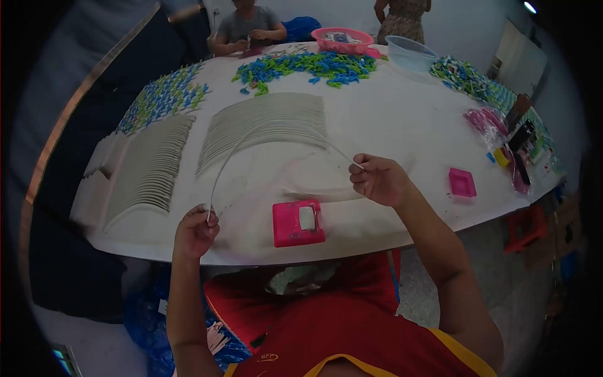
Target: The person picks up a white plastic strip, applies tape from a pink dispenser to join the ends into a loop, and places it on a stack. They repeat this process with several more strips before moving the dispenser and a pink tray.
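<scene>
A thin pale strip (217, 174) arches over the white table between my two hands. Its left end is pinched in my left hand (198, 227), near the table's front edge. The other end sits between the fingers of my right hand (378, 180), which is raised farther right. Behind the arch lies a row of similar pale strips (267, 119), with another stack of strips (154, 163) to its left. A pink tray (286, 225) holding a small whitish block (307, 218) is on the table between my forearms.
Blue and green clips (314, 68) lie in piles at the back. A pink basin (342, 41) and a clear basin (409, 54) stand behind. A small pink dish (462, 182) and bagged items (487, 125) are at right. One person sits across the table; another stands.
</scene>
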The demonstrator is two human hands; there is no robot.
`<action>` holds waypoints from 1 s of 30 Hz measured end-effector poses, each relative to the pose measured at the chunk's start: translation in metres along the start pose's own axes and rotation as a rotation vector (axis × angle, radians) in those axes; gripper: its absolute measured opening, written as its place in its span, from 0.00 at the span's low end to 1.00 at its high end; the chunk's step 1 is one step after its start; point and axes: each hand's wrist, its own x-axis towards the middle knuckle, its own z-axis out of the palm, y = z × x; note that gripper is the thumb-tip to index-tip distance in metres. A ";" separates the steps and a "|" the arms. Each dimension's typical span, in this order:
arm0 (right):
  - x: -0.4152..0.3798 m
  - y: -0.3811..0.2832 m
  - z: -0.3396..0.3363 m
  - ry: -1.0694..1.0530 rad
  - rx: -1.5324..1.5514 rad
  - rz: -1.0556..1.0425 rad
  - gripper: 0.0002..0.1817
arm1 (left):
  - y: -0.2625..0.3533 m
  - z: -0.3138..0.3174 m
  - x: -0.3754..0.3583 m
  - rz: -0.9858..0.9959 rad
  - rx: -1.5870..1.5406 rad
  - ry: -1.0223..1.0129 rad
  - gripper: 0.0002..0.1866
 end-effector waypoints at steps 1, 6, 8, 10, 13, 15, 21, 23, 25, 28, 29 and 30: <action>0.001 0.000 0.000 -0.009 -0.003 0.019 0.07 | 0.000 -0.005 -0.002 -0.014 -0.023 0.012 0.05; 0.011 0.005 0.000 0.109 0.003 -0.131 0.10 | 0.001 -0.021 -0.007 -0.025 -0.085 0.094 0.07; 0.020 0.004 -0.017 0.159 -0.073 -0.152 0.09 | 0.002 -0.024 -0.007 -0.041 -0.079 0.166 0.09; 0.029 0.005 -0.029 0.212 -0.148 -0.178 0.08 | 0.004 -0.026 -0.005 -0.054 -0.074 0.193 0.08; 0.040 0.005 -0.033 0.375 -0.311 -0.223 0.06 | 0.007 -0.028 0.003 -0.069 -0.052 0.228 0.09; 0.047 0.007 -0.035 0.441 -0.472 -0.246 0.06 | 0.009 -0.031 0.010 -0.064 -0.038 0.247 0.10; 0.070 0.009 -0.038 0.491 -0.701 -0.266 0.05 | 0.009 -0.040 0.036 0.098 -0.063 0.347 0.09; 0.076 0.009 -0.040 0.488 -0.731 -0.269 0.06 | 0.007 -0.051 0.047 0.205 -0.091 0.318 0.07; 0.082 0.009 -0.043 0.487 -0.762 -0.274 0.06 | 0.007 -0.058 0.058 0.241 -0.063 0.321 0.07; 0.088 0.009 -0.048 0.486 -0.827 -0.285 0.07 | 0.004 -0.057 0.066 0.315 -0.020 0.372 0.07; 0.090 0.009 -0.051 0.479 -0.857 -0.300 0.08 | 0.004 -0.054 0.069 0.352 -0.005 0.421 0.08; 0.091 0.007 -0.055 0.472 -0.887 -0.317 0.09 | 0.003 -0.054 0.071 0.353 -0.003 0.415 0.08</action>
